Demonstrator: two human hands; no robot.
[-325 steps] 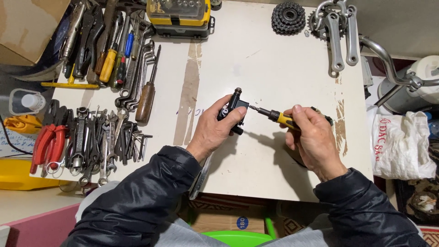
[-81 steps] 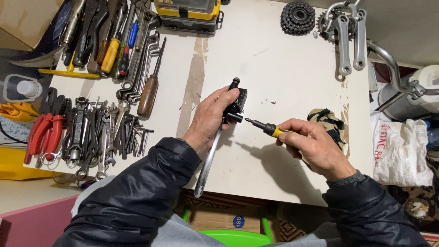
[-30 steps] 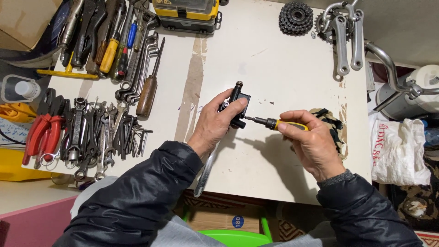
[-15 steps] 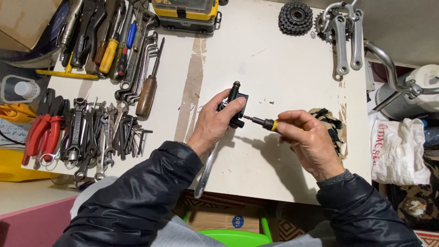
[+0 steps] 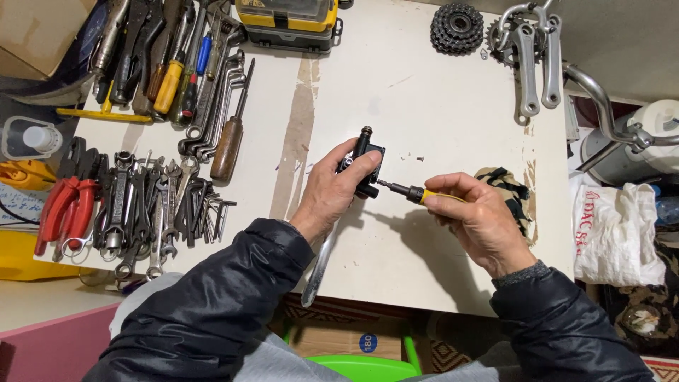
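My left hand (image 5: 332, 191) grips a small black bicycle brake lever body (image 5: 362, 163) over the middle of the white table (image 5: 424, 92). Its long silver lever (image 5: 322, 258) hangs down past my wrist toward the table's front edge. My right hand (image 5: 481, 223) holds a screwdriver with a yellow and black handle (image 5: 414, 192). The screwdriver's tip meets the right side of the black body. Both arms wear dark padded sleeves.
Wrenches, hex keys and red-handled pliers (image 5: 67, 212) lie in rows at the left. A wooden-handled screwdriver (image 5: 230, 141) lies nearby. A yellow case (image 5: 290, 21), a cassette sprocket (image 5: 456, 28) and silver crank arms (image 5: 530, 56) sit at the back. A camouflage cloth (image 5: 513, 194) lies beside my right hand.
My right hand drew back, then brought the screwdriver tip to the black body again. My left hand has kept its hold on the part in nearly the same spot.
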